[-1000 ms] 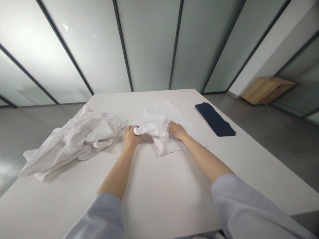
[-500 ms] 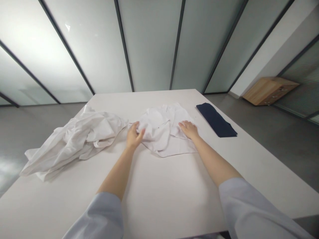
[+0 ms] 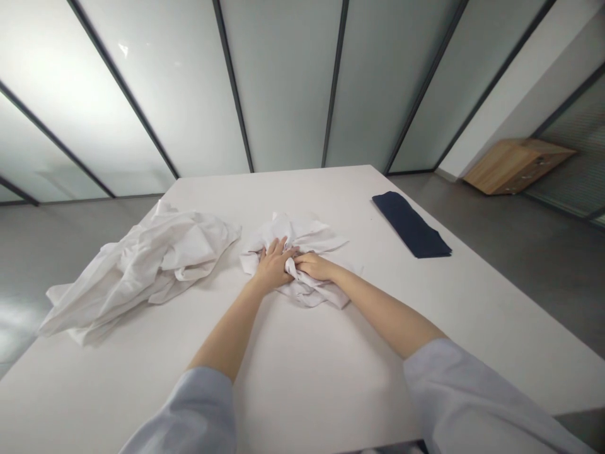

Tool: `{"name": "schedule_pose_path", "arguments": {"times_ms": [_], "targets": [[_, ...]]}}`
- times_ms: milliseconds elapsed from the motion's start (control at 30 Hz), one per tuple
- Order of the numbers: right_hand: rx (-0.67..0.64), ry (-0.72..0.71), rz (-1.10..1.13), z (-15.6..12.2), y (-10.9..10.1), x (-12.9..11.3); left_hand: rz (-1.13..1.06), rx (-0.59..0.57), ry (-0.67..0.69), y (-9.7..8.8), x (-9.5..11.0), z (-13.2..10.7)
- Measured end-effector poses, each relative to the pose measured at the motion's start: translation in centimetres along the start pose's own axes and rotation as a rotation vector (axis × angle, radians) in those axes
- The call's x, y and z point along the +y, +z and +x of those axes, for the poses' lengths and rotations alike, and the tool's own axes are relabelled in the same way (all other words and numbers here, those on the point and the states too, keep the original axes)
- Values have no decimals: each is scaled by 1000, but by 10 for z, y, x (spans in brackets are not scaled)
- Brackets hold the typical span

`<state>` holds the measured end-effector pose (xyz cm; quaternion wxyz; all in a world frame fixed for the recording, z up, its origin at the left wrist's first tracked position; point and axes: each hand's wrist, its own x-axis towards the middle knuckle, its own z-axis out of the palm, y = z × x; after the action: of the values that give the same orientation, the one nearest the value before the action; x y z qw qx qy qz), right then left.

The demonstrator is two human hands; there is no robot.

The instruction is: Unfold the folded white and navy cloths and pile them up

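Note:
A small white cloth [image 3: 302, 236] lies bunched in the middle of the white table [image 3: 302, 378]. My left hand [image 3: 273, 265] rests flat on its left part with the fingers stretched out. My right hand [image 3: 312, 266] is beside it, fingers curled around a fold of the same cloth. Both hands meet at the cloth's near side. Light blue sleeves cover my upper arms.
A large crumpled white garment [image 3: 142, 265] sprawls over the table's left side. A folded dark navy cloth [image 3: 410, 225] lies near the right edge. Frosted glass panels stand behind the table. A wooden cabinet [image 3: 517, 165] sits on the floor at far right.
My right hand has swept left from the cloth's right side to meet my left hand. The cloth, spread wider before, is now gathered into a smaller bunch.

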<state>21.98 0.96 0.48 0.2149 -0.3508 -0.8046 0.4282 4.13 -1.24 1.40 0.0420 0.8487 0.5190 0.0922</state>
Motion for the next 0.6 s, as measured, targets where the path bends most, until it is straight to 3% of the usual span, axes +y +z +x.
{"name": "schedule_pose_path", "arguments": {"times_ms": [100, 267, 367, 433, 500, 600], "targets": [[183, 26, 119, -12, -17, 2, -10, -60, -17, -3, 0, 1], [878, 164, 80, -47, -67, 38, -13, 5, -151, -1, -1, 3], [1153, 312, 108, -63, -85, 60, -100, 94, -222, 0, -7, 5], [1234, 351, 164, -68, -88, 68, -174, 196, -259, -6, -11, 5], [1200, 344, 184, -67, -87, 69, -233, 344, -295, -22, -15, 1], [1061, 330, 172, -64, -83, 67, -237, 645, -318, -71, -19, -16]]}}
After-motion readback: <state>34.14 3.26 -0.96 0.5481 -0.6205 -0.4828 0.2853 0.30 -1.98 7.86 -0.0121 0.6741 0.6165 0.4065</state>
